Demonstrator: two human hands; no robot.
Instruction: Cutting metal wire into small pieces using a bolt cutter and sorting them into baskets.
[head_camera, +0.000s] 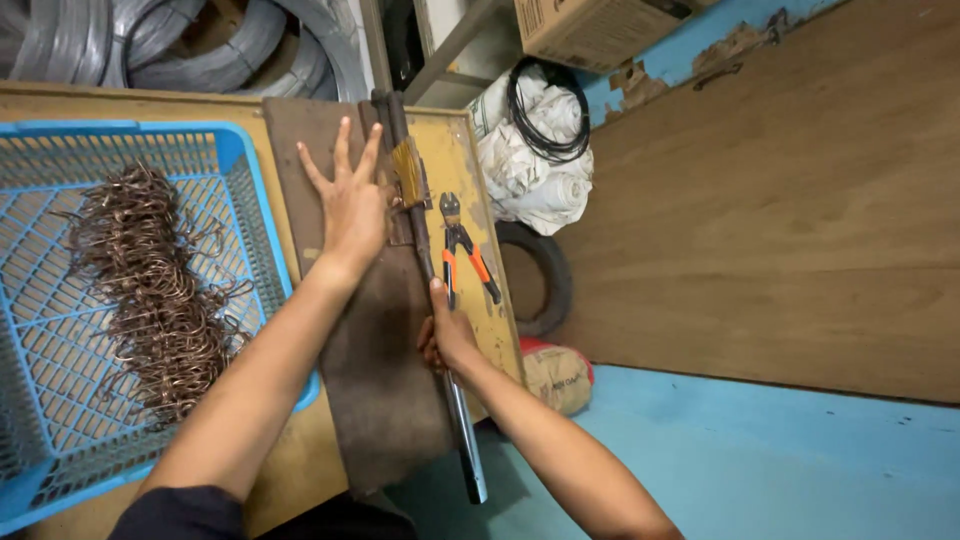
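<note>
Head view looked down on a yellow worktop (470, 190). At the far left sat a blue plastic basket (255, 200) holding a tangled heap of brown bent wire pieces (150, 290), with grey wire coils (200, 45) lying beyond it.

Next came the left hand (352, 205), its forearm stretched forward over the basket's right edge. The palm was pressed flat on a dark brown mat (385, 380), and its fingers (343, 150) were spread wide and straight, gripping nothing. They lay just beside a long metal lever bar (425, 255) that ran along the mat's right edge, with a yellowish fitting (408, 172) on it near the fingertips.

Lower down, the right hand (447, 335) came in from the lower right, arm angled up toward the bar. Its fingers were curled shut around the lever bar, thumb lying along it, above the shiny lower end of the handle (468, 450).

Just right of the bar lay orange-handled cutters (462, 252), untouched. Farther right, off the worktop, were a white sack (535, 165) with a black cable loop (548, 110), a tyre (545, 275) and a wooden board (780, 200).
</note>
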